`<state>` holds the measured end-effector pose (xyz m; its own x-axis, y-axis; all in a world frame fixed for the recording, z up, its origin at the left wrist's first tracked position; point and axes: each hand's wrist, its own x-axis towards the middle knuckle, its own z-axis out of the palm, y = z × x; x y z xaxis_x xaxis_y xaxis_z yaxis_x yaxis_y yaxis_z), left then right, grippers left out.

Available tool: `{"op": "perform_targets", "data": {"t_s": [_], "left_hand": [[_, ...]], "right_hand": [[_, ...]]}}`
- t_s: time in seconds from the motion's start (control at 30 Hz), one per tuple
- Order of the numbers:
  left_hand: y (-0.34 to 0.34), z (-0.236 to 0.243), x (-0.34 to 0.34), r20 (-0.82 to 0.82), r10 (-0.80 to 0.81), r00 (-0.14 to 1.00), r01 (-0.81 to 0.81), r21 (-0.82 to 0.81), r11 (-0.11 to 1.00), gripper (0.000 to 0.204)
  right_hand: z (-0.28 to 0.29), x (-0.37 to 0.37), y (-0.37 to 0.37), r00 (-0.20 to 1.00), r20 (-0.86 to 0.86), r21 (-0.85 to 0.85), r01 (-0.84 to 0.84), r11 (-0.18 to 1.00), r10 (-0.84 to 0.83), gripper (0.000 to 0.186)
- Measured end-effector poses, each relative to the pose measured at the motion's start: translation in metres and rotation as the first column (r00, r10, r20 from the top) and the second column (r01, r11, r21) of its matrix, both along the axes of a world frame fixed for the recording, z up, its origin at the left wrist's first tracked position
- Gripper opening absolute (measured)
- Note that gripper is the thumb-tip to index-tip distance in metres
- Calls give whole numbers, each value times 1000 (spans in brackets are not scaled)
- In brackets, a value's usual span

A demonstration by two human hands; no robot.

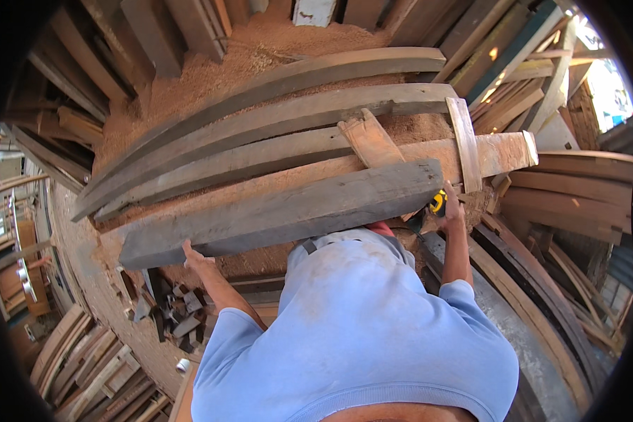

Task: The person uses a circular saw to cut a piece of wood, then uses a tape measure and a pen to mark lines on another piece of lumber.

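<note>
A thick, dark grey wooden beam [281, 209] lies across in front of my body, its right end slightly farther away than its left. My left hand [197, 259] grips the beam's near lower edge towards its left end; some fingers are hidden beneath the wood. By the right end, my right hand [454, 209] is closed around a yellow and black tape measure [439, 202], close against the beam's end face. Whether those fingers also touch the beam, I cannot tell. Under and beyond the beam is a lighter reddish plank [464, 156].
Several long weathered beams [260, 116] lie parallel on sawdust [260, 60] beyond. A short board [373, 141] and a narrow slat [464, 144] cross them. Small offcuts [183, 309] are heaped at lower left. Stacked timber [570, 190] stands on the right.
</note>
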<state>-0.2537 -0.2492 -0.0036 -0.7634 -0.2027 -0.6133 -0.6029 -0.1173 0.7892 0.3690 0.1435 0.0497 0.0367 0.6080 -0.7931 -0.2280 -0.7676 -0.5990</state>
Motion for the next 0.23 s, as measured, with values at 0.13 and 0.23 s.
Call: {"op": "perform_targets", "data": {"t_s": [0.13,0.23], "left_hand": [[-6,1,8,46,-20,999,19,12,1000,97],[-11,1,18,61,-15,998,7,138,990,88]], "right_hand": [[-7,9,-14,970,233,10,-81,997,77,53],[-24,25,-14,979,166,-74,-109,991,120,53]]}}
